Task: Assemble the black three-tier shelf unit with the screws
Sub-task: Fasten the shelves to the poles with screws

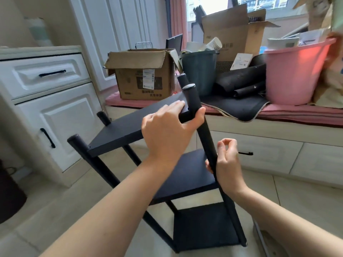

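Note:
The black three-tier shelf unit stands tilted on the floor in the middle, with three boards between black round poles. My left hand lies on the top board's near right corner, fingers flat on the board and thumb hooked round the right front pole. My right hand holds that same pole lower down, between the top and middle boards, with its thumb and lower fingers round it while the index finger curls free. A white-capped end tops the pole. No screws are visible.
A white cabinet with drawers stands at the left. Behind the shelf, a window bench carries cardboard boxes, a dark bin, black mats and a pink tub. Tiled floor lies around the unit.

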{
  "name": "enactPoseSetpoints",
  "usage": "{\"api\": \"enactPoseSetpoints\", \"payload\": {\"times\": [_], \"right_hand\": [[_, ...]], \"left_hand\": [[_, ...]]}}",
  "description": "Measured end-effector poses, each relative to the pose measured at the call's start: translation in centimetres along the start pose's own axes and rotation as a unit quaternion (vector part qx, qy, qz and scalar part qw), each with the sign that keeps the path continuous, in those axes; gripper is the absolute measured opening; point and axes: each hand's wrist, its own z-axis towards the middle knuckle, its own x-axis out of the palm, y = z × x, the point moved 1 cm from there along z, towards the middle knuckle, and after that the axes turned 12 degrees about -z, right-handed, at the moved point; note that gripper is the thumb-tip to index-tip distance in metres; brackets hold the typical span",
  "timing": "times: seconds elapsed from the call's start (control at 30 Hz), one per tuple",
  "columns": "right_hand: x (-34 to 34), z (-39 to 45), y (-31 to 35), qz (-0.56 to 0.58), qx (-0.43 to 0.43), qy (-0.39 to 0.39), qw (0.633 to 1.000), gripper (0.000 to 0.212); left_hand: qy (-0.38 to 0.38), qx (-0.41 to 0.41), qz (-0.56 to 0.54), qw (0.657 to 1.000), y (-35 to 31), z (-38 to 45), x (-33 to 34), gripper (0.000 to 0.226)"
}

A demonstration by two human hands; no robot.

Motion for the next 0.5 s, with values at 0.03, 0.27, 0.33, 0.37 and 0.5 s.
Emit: {"api": "enactPoseSetpoints", "payload": {"times": [0.03,0.27,0.33,0.37,0.5], "right_hand": [[0.9,0.0,0.4,-0.008,-0.008,0.008,1.000,0.011],[7.0,-0.3,2.5,-0.037,-0.012,0.064,0.997,0.009],[8.8,-0.5,2.9,-0.057,-0.019,0.081,0.995,0.010],[9.6,-0.7,3.0,-0.067,-0.025,0.090,0.993,0.010],[12.2,-1.6,2.2,-0.093,-0.041,0.123,0.987,0.010]], "left_hand": [[-0.017,-0.003,-0.015,1.000,0.9,0.0,-0.8,0.062],[-0.066,-0.068,-0.055,0.994,7.4,-1.4,-6.1,0.040],[-0.079,-0.099,-0.073,0.989,9.2,-2.5,-7.4,0.041],[-0.087,-0.118,-0.090,0.985,10.2,-3.2,-8.0,0.044],[-0.113,-0.195,-0.202,0.953,14.1,-7.3,-9.4,0.052]]}}
